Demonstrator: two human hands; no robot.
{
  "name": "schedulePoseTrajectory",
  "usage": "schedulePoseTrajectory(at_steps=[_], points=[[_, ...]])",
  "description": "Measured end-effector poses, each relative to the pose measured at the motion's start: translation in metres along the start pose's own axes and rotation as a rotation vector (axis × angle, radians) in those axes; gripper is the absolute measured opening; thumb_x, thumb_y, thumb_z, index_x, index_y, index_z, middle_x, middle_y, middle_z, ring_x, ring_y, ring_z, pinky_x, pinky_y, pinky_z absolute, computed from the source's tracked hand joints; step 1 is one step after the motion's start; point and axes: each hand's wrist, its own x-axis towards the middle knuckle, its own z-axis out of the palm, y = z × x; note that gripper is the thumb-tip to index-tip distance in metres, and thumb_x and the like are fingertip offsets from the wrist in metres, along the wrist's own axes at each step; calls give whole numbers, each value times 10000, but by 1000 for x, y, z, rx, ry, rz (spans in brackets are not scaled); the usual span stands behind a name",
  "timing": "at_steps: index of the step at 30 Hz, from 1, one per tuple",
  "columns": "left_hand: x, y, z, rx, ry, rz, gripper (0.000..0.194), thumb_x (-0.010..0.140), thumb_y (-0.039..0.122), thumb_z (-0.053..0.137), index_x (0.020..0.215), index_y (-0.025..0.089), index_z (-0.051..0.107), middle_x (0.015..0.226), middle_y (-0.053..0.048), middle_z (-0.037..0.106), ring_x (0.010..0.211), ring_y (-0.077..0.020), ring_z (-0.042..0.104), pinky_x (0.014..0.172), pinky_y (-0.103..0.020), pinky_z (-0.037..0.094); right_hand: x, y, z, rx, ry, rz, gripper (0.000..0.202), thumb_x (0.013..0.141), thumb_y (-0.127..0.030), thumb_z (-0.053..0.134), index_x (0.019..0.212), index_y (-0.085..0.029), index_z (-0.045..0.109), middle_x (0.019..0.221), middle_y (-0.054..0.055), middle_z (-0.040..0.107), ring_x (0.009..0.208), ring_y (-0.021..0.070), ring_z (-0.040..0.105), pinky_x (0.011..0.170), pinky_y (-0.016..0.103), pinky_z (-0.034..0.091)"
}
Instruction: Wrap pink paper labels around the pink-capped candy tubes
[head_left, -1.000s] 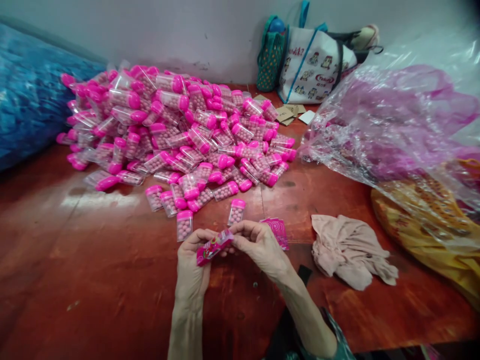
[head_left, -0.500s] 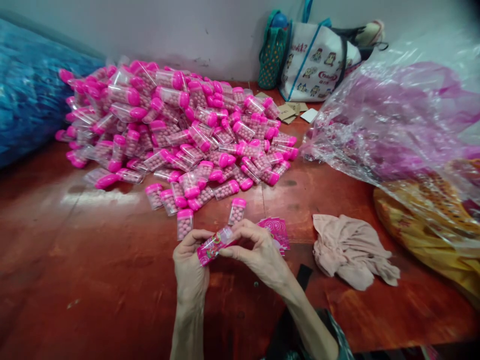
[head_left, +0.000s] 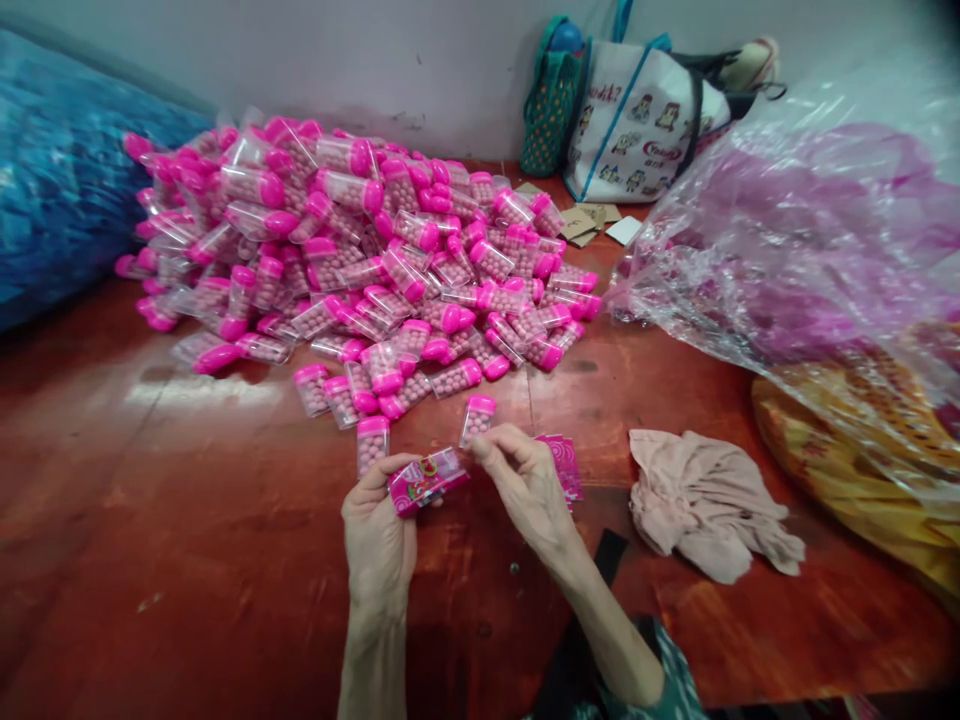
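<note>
My left hand (head_left: 379, 510) grips the left end of a small pink printed packet (head_left: 427, 480), which is tilted up to the right. At the packet's right end is my right hand (head_left: 525, 485), its thumb and fingertips pinched together; what is between them is too small to tell. Just beyond my hands stand two clear bottles of pink balls with pink caps, one on the left (head_left: 372, 445) and one on the right (head_left: 477, 418). A stack of pink printed cards (head_left: 566, 468) lies partly behind my right hand.
A large heap of pink-capped bottles (head_left: 360, 250) covers the back of the red table (head_left: 225, 560). Blue plastic (head_left: 67, 190) is at left; a beige cloth (head_left: 712, 500), clear plastic (head_left: 787, 240) and a yellow bag (head_left: 832, 450) are at right. A white bag (head_left: 637, 130) stands behind.
My right hand has shifted right and up, off the middle of the packet to its right end. More of the packet's printed face shows, and it is tilted less steeply.
</note>
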Motion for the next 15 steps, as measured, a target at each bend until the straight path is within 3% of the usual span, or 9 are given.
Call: schedulePoseTrajectory(at_steps=[3,7,12,15], points=[[0,0,-1,17,23,47,128,530,102,701,645,146,667,559,22,640,428,-76,536,409,-157,459,11,5,11,-325,238,14,229,882,-320,422,911,-162,585,855,68,558,807,200,529,728,329,416],[1,0,-2,35,12,79,127,539,102,695,654,148,671,562,22,639,442,-79,546,411,-151,458,15,15,29,-669,271,-29,378,834,-351,489,1123,-109,513,1116,210,499,1058,351,438,809,470,389],[2,0,-4,20,44,102,155,519,77,694,648,159,671,583,23,645,460,-81,550,397,-142,446,6,18,32,-596,229,-135,449,881,-242,380,1308,-109,336,1168,204,497,1084,314,451,836,457,395],[2,0,-3,16,57,102,156,515,74,695,644,158,670,578,22,641,468,-87,552,395,-149,447,5,13,17,-401,193,-83,413,859,-248,423,1255,-130,410,1025,144,582,926,259,536,785,395,424]])
